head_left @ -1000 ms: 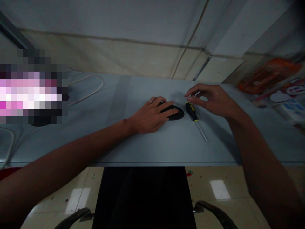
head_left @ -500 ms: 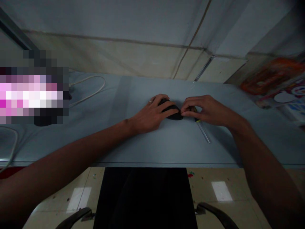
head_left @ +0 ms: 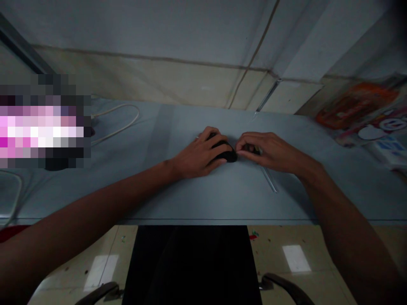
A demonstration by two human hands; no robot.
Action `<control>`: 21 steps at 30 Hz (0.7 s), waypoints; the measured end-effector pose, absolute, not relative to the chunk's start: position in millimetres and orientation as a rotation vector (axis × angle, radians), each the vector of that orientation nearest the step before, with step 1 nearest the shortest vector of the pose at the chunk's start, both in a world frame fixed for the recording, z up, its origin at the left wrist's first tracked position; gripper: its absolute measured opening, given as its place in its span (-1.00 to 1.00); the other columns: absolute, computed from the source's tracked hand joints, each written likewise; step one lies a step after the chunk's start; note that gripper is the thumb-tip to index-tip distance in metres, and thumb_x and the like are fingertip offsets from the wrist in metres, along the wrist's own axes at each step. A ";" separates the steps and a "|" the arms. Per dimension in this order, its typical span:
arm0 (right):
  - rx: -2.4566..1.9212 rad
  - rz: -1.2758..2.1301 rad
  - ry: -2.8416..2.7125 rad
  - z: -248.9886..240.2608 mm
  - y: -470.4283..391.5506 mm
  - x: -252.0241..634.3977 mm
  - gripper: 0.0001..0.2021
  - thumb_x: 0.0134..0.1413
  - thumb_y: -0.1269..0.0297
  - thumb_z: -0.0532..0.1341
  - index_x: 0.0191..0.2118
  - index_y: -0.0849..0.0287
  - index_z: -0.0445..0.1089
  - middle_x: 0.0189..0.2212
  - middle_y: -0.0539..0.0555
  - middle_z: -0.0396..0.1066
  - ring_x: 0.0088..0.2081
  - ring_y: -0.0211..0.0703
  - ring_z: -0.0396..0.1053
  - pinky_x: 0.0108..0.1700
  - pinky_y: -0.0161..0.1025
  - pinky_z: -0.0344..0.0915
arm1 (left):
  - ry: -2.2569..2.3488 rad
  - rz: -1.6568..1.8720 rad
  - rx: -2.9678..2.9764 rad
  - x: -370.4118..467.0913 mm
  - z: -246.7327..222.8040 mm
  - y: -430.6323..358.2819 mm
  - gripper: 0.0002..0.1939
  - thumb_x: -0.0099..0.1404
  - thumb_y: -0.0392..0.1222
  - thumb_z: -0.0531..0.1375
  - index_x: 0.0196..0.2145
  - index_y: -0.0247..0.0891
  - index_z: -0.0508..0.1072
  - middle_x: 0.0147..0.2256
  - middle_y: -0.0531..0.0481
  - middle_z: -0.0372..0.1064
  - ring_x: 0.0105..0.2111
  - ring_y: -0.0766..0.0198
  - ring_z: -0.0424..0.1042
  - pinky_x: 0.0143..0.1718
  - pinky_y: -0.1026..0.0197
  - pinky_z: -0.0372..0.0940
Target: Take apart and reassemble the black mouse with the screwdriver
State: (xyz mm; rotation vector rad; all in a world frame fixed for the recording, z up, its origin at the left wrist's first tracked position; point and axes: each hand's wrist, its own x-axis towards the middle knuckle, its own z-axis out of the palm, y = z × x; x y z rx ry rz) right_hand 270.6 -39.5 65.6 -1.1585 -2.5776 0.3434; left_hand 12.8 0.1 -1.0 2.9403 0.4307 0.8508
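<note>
A small black rounded object (head_left: pixel 228 155) lies on the grey table (head_left: pixel 190 190) in dim light. My left hand (head_left: pixel 199 154) rests over its left side, fingers curled on top of it; a ring shows on one finger. My right hand (head_left: pixel 265 150) meets it from the right, fingertips pinching at the object's right edge. A screwdriver lies under my right hand; only its metal shaft (head_left: pixel 269 180) shows, pointing toward the table's front edge. Its black and yellow handle is hidden by my fingers.
A white cable (head_left: pixel 122 123) loops on the table at the left beside a blurred-out patch. Colourful packages (head_left: pixel 359 108) lie at the far right. The table's front edge (head_left: pixel 222 220) runs across; below it are a black chair seat and tiled floor.
My right hand came down from above the screwdriver and moved left onto the black object's right edge, covering the screwdriver handle. My left hand stayed on the object.
</note>
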 end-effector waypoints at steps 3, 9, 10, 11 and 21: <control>-1.203 0.390 -2.390 68.9 -39.8 276.5 -0.87 0.25 0.16 0.28 -0.24 0.08 0.51 -0.16 0.03 0.65 -0.35 -0.20 0.52 -0.17 -0.16 0.42 | 0.468 0.836 2.934 12.8 1.0 -1.5 -0.61 0.58 0.04 0.04 0.15 -0.25 0.41 0.17 -0.21 0.36 0.17 -0.07 0.18 0.25 -0.22 0.27; -1.252 0.578 -2.061 66.1 -32.7 286.8 -0.85 0.12 0.12 0.39 -0.32 0.07 0.53 -0.38 0.00 0.59 -0.35 -0.14 0.53 -0.19 -0.11 0.47 | 0.467 0.852 2.936 13.1 2.2 -2.0 -0.62 0.59 0.02 0.03 0.16 -0.24 0.41 0.15 -0.19 0.37 0.16 -0.05 0.18 0.26 -0.21 0.25; -1.265 0.571 -2.053 64.1 -30.2 287.9 -0.84 0.13 0.11 0.38 -0.31 0.07 0.53 -0.39 0.00 0.58 -0.35 -0.14 0.52 -0.19 -0.11 0.46 | 0.465 0.861 2.938 13.2 2.0 -1.9 -0.62 0.59 0.02 0.03 0.16 -0.25 0.41 0.15 -0.19 0.37 0.16 -0.04 0.18 0.26 -0.21 0.24; -1.273 0.556 -2.056 62.1 -27.6 289.0 -0.83 0.15 0.09 0.38 -0.29 0.07 0.54 -0.39 0.00 0.58 -0.35 -0.14 0.52 -0.19 -0.12 0.46 | 0.465 0.866 2.940 13.2 1.8 -1.8 -0.62 0.59 0.02 0.03 0.15 -0.25 0.41 0.15 -0.19 0.37 0.16 -0.04 0.18 0.26 -0.21 0.24; -1.317 0.044 -2.348 47.1 -14.9 285.7 -0.82 0.27 0.34 0.18 -0.20 0.15 0.56 -0.20 0.17 0.59 -0.20 -0.02 0.52 -0.09 -0.06 0.40 | 0.511 0.817 2.942 13.3 -0.5 -2.3 -0.59 0.59 0.06 0.03 0.19 -0.22 0.39 0.18 -0.20 0.34 0.18 -0.08 0.17 0.22 -0.23 0.29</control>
